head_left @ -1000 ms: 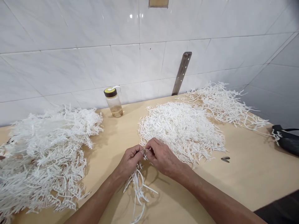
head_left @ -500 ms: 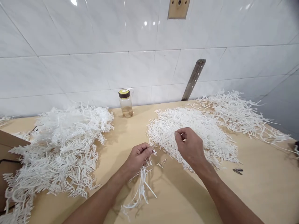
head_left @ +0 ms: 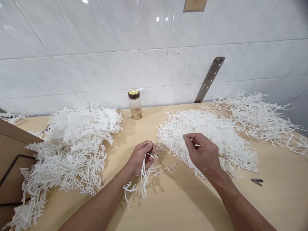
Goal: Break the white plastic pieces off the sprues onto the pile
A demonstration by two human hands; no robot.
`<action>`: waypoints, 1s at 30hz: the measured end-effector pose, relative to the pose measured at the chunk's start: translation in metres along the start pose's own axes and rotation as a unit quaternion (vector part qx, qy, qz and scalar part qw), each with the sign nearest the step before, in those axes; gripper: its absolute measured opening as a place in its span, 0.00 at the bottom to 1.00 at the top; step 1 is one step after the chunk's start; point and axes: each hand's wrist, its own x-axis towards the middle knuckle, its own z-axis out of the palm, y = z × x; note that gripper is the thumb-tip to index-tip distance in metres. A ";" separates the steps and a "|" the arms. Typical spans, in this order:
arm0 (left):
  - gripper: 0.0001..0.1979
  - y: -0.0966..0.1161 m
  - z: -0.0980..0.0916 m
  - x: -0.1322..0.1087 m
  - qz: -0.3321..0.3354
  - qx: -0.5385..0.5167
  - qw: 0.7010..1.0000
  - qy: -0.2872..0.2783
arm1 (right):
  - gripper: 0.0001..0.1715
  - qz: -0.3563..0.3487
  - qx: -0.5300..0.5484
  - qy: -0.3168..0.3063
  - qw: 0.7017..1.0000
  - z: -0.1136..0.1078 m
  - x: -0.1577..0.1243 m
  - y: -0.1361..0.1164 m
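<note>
White plastic sprigs (head_left: 141, 175): one small bunch, pinched in left hand (head_left: 141, 157), fingers curled shut round the stems, branches trailing down onto table (head_left: 192, 205) toward the near edge. Right hand (head_left: 203, 154) just right of it, over near edge of middle heap (head_left: 209, 138), thumb and forefinger pressed together; whether anything sits between them, cannot tell. Hands apart, not touching.

Three heaps of the same white pieces counted: left heap (head_left: 69, 147), biggest and branchy; middle one of short straight bits; right heap (head_left: 262, 118) against the wall, loose and stringy. A few stray bits (head_left: 171, 167) on bare wood between the hands.

One clear bottle (head_left: 135, 104) at the wall, upright, dark lid with yellow top, a little pale liquid inside; no readable label. One metal strip (head_left: 209, 79) leaning on tiles. One small dark tool (head_left: 257, 182) lying right of forearm. Brown box (head_left: 12, 160) at far left. No writing legible anywhere.
</note>
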 end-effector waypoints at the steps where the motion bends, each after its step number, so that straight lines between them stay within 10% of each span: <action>1: 0.14 0.002 -0.002 0.001 -0.005 -0.003 1.000 0.004 | 0.11 0.000 0.035 -0.058 0.998 0.000 -0.003 -0.006; 6: 0.12 0.014 -0.012 0.004 -0.035 -0.049 0.998 0.005 | 0.12 0.018 0.143 -0.473 0.869 -0.004 -0.016 -0.025; 8: 0.13 0.017 -0.014 0.005 -0.049 -0.065 0.997 0.004 | 0.13 -0.003 0.133 -0.535 0.835 -0.004 -0.018 -0.025; 16: 0.14 0.015 -0.015 0.008 -0.030 -0.083 0.996 -0.019 | 0.12 -0.053 0.084 -0.259 0.961 0.008 -0.015 -0.011; 30: 0.13 0.008 -0.010 0.009 0.000 -0.131 0.991 0.017 | 0.11 -0.156 0.083 -0.309 0.934 0.057 -0.056 -0.037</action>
